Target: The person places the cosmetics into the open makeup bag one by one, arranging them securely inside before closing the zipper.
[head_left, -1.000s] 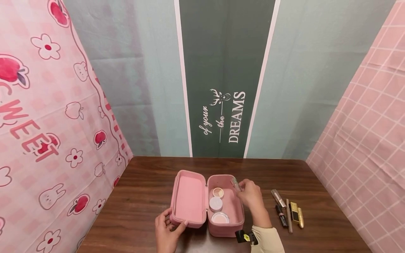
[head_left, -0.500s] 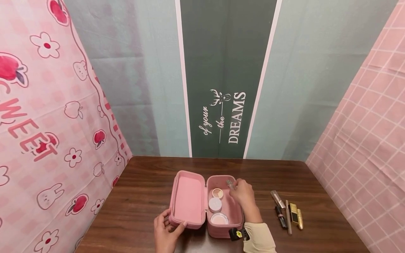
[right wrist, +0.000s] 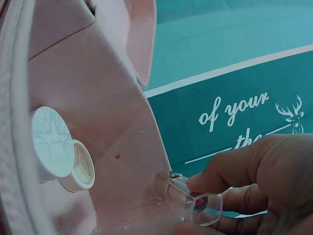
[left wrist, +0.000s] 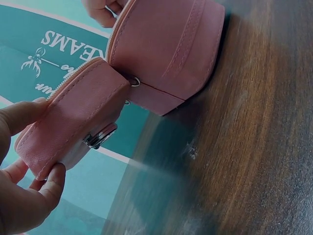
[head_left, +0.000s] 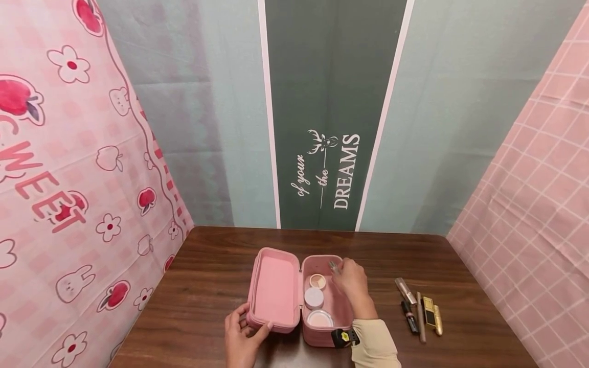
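Observation:
A pink zip-up makeup case (head_left: 322, 337) stands on the table with its lid (head_left: 276, 289) swung out to the left. My left hand (head_left: 244, 332) grips the lid's near left corner, thumb on the rim and fingers beneath, as the left wrist view (left wrist: 29, 181) also shows. Over the far right part of the case, my right hand (head_left: 352, 281) pinches a small clear-cased lipstick (right wrist: 183, 196), tilted above the inside. Along the case's left inner side lie a three-colour round palette (head_left: 317, 281), a white round jar (head_left: 314, 297) and a round compact (head_left: 320, 319).
To the right on the wooden table (head_left: 207, 286) lie a clear-capped tube (head_left: 405, 291), a black tube (head_left: 409, 317), a slim brown pencil (head_left: 421, 318), a gold-and-black compact (head_left: 429, 311) and a gold tube (head_left: 437, 321). Printed cloths hang around the table.
My right hand has carried the lipstick left from the case's right rim to over its inside, then stays nearly still. My left hand keeps its hold on the lid.

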